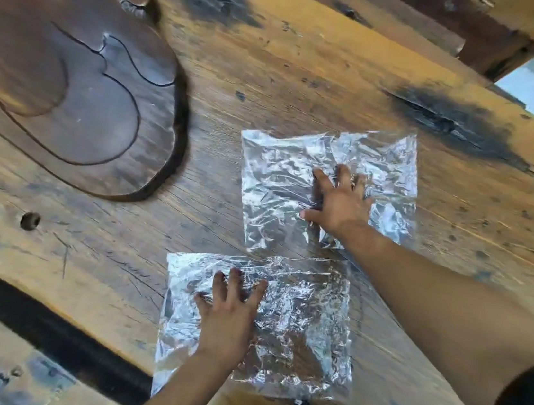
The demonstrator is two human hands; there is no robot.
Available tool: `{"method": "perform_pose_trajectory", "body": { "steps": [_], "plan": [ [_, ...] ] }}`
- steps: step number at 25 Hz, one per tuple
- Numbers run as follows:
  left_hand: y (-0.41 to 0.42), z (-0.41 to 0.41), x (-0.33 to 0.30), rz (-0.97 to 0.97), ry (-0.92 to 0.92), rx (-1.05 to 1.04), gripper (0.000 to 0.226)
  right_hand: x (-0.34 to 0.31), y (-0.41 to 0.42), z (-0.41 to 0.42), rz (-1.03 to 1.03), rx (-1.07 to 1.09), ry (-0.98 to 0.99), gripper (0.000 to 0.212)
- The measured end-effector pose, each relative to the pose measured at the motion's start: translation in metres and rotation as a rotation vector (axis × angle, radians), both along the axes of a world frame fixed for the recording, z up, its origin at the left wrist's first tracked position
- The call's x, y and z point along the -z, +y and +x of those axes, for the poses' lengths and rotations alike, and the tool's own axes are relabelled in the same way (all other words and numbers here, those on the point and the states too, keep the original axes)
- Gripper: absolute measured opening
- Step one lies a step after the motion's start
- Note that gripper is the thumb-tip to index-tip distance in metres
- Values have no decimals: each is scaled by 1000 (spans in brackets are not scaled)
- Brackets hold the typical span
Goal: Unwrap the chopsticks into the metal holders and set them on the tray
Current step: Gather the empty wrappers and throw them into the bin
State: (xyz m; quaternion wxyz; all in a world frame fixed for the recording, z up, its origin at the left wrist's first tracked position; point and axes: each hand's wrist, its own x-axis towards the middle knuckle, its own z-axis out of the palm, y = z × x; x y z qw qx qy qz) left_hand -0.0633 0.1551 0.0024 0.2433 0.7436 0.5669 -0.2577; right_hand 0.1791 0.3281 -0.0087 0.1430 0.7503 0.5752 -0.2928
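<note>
Two crinkled silver foil sheets lie flat on a worn wooden table. My left hand point(230, 312) presses palm down, fingers spread, on the near foil sheet point(303, 334). My right hand point(339, 201) rests flat with fingers apart on the far foil sheet point(282, 177). A dark carved wooden tray point(81, 85) sits at the upper left, well apart from both sheets. No chopsticks or metal holders are visible in this view.
The wooden table point(275, 68) has dark burn-like stains point(453, 124) at the back and right, and a knot hole point(30, 221) at the left. Its near edge runs diagonally at the bottom left, with a dark gap point(41, 329) beyond it.
</note>
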Motion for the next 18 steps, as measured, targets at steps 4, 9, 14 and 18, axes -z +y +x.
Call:
{"method": "perform_pose_trajectory", "body": {
  "steps": [4, 9, 14, 18],
  "plan": [
    [3, 0, -5, -18, -8, 10, 90, -10, -23, 6, 151, 43, 23, 49],
    [-13, 2, -15, 0, -1, 11, 75, -20, -75, 22, 78, 157, 89, 48],
    [-40, 5, -32, -24, -11, -77, 59, -44, -169, 23, 60, 273, 164, 31],
    [-60, 10, -40, -50, -24, -120, 54, -43, -261, 20, 4, 399, 180, 25]
  ]
}}
